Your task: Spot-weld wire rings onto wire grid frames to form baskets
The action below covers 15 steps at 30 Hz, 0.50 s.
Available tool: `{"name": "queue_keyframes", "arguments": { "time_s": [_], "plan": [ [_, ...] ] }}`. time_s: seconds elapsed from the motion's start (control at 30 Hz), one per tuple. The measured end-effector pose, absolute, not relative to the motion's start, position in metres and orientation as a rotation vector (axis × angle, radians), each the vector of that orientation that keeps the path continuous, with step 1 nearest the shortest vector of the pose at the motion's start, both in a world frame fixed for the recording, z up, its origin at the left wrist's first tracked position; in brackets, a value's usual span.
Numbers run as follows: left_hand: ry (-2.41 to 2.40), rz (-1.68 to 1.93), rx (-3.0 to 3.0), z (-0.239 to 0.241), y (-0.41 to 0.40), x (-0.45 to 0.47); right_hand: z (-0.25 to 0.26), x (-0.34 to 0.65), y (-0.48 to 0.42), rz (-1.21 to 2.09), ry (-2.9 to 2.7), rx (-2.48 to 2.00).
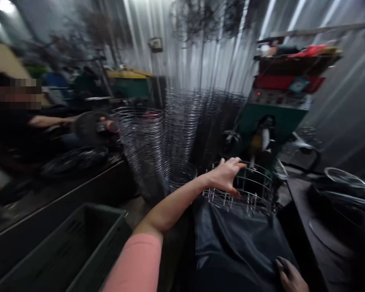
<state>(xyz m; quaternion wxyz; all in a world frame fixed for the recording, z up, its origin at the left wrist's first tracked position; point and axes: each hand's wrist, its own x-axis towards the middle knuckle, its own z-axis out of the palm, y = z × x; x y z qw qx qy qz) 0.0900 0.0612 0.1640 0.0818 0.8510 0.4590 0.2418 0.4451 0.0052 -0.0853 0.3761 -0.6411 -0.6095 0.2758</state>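
Observation:
My left hand [226, 175] reaches forward with its fingers closed around the near rim of a round wire basket frame [255, 188], which lies tilted on a dark plastic sheet [234, 239]. My right hand [290, 276] shows only partly at the bottom edge, with its fingers curled down on that dark sheet. Behind the wire basket frame stands a green machine [276, 117] with a red control panel.
Tall stacks of wire rings [170, 142] rise in the middle. A dark green crate [76, 247] sits at lower left beside a long dark bench [48, 202]. Another person [24, 121] works at far left. Wire hoops [343, 182] lie on the right.

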Motion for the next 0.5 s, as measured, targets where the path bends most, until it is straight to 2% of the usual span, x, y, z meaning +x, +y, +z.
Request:
{"name": "queue_keyframes", "arguments": {
  "time_s": [0.13, 0.37, 0.5],
  "plan": [
    [1.589, 0.785, 2.558, 0.140, 0.087, 0.109, -0.069, 0.447, 0.031, 0.755, -1.582, -1.583],
    [1.544, 0.553, 2.546, 0.082, 0.134, 0.141, 0.060, 0.406, 0.094, 0.835, -1.933, -1.360],
    [1.507, 0.494, 2.521, 0.067, 0.147, 0.154, 0.074, 0.375, 0.139, 0.817, -2.092, -1.329]
  ]
}}
